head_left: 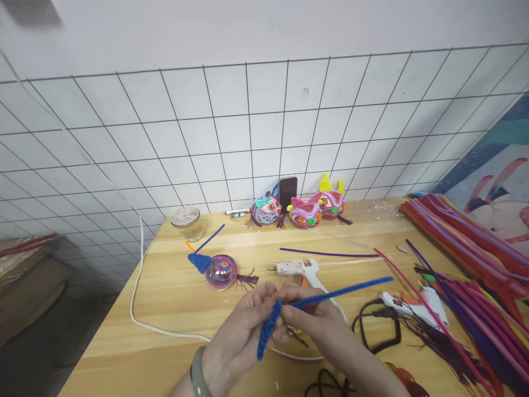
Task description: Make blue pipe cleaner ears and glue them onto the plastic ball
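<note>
My left hand (237, 325) and my right hand (320, 320) meet low in the middle of the view, both closed on a blue pipe cleaner (347, 290). One end is bent into a thick folded strip (268, 331) between my left fingers. From my right fingertips the straight tail sticks out to the right. Beyond my left hand lies a clear round ornament (221, 271) with a swirled filling and purple threads, touching a blue pipe-cleaner triangle (199, 262). Just past my right hand is a white glue gun (295, 268).
Several decorated animal figures (306, 212) and a phone (288, 192) stand by the tiled wall. A lidded glass jar (187, 223) is at back left. Bundles of coloured pipe cleaners (467, 237) fill the right side, near a second glue gun (425, 307). A white cable (165, 332) crosses the table.
</note>
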A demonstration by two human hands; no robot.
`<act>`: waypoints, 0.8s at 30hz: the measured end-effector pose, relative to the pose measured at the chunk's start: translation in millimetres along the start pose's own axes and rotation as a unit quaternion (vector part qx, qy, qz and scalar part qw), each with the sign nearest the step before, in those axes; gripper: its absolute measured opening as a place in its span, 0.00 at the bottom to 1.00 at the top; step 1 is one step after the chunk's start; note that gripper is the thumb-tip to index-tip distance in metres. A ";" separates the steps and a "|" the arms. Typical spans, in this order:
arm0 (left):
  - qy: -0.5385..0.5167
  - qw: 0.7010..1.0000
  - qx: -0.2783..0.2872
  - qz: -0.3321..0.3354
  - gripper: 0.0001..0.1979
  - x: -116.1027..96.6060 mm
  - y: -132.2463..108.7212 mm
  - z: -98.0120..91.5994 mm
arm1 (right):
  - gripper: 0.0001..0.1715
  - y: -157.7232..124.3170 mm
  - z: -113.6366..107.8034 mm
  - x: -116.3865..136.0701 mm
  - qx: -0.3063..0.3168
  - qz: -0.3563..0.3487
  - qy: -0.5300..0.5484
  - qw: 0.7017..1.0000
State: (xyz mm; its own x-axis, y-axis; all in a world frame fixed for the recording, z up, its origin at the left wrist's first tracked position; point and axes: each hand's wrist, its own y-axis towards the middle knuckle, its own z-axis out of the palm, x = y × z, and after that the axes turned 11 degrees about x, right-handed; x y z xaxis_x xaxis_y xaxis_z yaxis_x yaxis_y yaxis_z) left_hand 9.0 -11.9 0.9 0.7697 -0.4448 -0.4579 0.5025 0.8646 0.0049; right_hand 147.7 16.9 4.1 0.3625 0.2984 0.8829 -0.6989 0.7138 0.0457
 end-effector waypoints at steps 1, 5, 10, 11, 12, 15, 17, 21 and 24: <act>0.005 1.000 0.001 -0.001 0.07 0.4 0.3 -0.2 | 0.10 0.3 0.2 -0.2 0.001 -0.001 0.006 1.000; 0.019 1.000 0.006 -0.008 0.07 0.9 1.8 -0.5 | 0.09 0.9 2.3 0.7 -0.012 -0.010 0.024 1.000; 0.037 0.999 -0.029 -0.016 0.09 -0.3 1.1 4.8 | 0.10 0.4 7.9 8.6 -0.007 -0.021 -0.038 0.999; 0.043 0.998 -0.038 -0.018 0.09 -0.5 0.8 6.5 | 0.12 0.2 9.0 9.5 -0.012 -0.020 -0.051 0.998; 0.049 0.998 -0.045 -0.022 0.10 -0.6 0.5 8.1 | 0.13 0.0 9.8 9.7 -0.020 -0.020 -0.059 0.998; 0.069 0.995 -0.066 -0.027 0.10 -0.7 0.4 11.3 | 0.15 -0.8 10.6 7.8 -0.040 -0.022 -0.082 0.996; 0.084 0.992 -0.088 -0.023 0.09 -0.9 1.0 12.1 | 0.15 -0.9 10.3 6.7 -0.046 -0.024 -0.100 0.994; 0.169 0.974 -0.149 0.027 0.10 -4.3 1.7 14.1 | 0.15 0.5 8.8 8.0 -0.083 -0.042 -0.168 0.982; 0.256 0.943 -0.194 0.082 0.12 -9.4 1.6 17.3 | 0.14 2.1 7.3 9.0 -0.131 -0.065 -0.241 0.959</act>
State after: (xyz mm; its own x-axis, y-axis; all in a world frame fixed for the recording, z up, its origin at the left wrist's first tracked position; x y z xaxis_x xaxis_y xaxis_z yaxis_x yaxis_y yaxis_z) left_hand 9.3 -10.4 20.5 0.4837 -0.2116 -0.8493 0.1348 0.9768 -0.1666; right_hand 145.0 16.5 15.6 0.0644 -0.0875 0.9941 -0.4658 0.8783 0.1075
